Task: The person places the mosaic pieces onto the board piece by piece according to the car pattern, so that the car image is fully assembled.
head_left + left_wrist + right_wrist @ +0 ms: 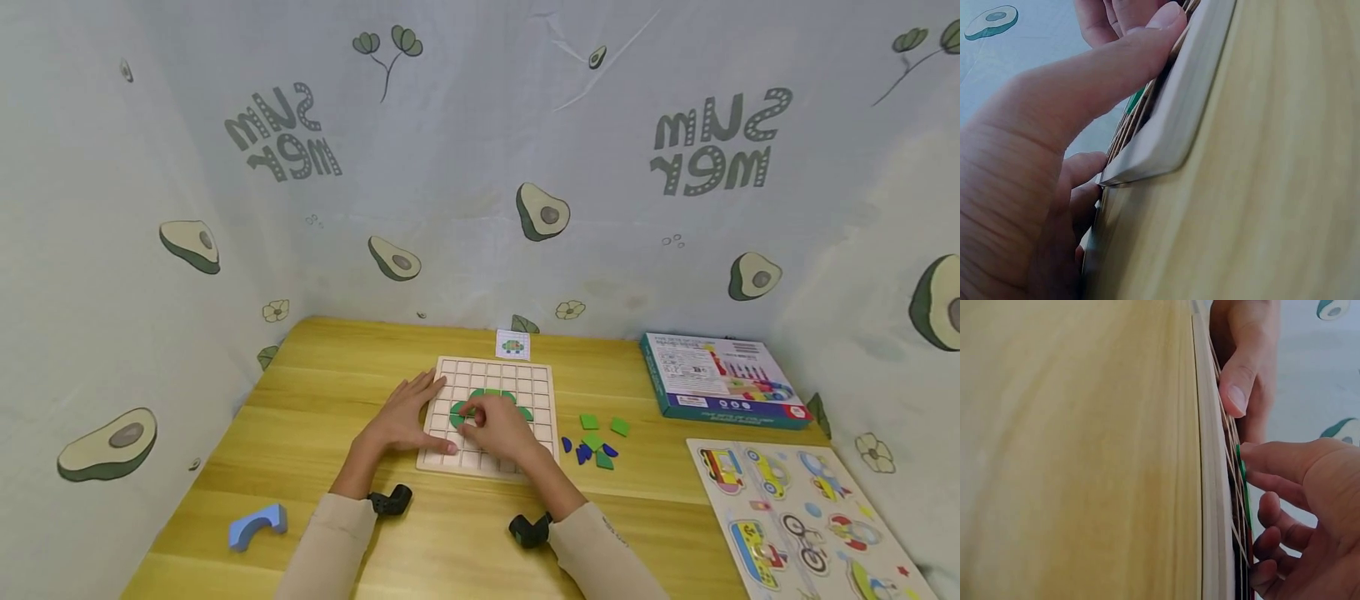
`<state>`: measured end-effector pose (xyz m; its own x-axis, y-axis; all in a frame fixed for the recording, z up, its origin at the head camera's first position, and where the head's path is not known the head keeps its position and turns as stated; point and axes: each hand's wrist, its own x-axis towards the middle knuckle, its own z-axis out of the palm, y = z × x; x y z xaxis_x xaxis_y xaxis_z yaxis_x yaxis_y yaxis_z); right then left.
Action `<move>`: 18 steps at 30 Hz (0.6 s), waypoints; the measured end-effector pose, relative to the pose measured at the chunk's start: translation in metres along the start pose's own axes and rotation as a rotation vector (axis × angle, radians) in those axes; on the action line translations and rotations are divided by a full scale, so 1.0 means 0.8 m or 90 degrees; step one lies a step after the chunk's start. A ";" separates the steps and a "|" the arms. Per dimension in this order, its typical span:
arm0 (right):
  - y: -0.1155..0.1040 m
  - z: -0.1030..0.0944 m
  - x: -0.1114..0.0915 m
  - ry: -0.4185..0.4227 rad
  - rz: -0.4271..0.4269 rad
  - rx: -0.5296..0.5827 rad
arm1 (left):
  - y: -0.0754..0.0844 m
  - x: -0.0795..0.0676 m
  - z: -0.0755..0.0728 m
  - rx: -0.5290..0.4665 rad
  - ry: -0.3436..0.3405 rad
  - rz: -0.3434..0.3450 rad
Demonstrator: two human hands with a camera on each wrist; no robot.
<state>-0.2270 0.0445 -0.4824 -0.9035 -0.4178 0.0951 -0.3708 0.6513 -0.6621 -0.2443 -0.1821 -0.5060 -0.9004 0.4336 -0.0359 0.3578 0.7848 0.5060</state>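
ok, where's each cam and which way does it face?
Head: on head, faces forward and down at grid board; left grip, right grip, sleeves show.
Left wrist: on that wrist, faces grid board's edge; left grip at left.
Right wrist: on that wrist, faces grid board; right grip at right, left grip at top.
Shared: wrist views catch grid board and table.
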 end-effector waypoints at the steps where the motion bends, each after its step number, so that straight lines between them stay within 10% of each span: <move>1: 0.000 0.000 0.000 0.001 0.001 -0.001 | 0.000 0.000 0.000 0.000 0.000 0.000; 18: 0.017 -0.028 -0.017 0.019 0.018 0.041 | 0.004 0.000 -0.001 -0.001 -0.005 -0.016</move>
<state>-0.2244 0.0733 -0.4756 -0.9202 -0.3792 0.0972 -0.3307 0.6204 -0.7112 -0.2431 -0.1801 -0.5041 -0.9074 0.4168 -0.0548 0.3344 0.7947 0.5066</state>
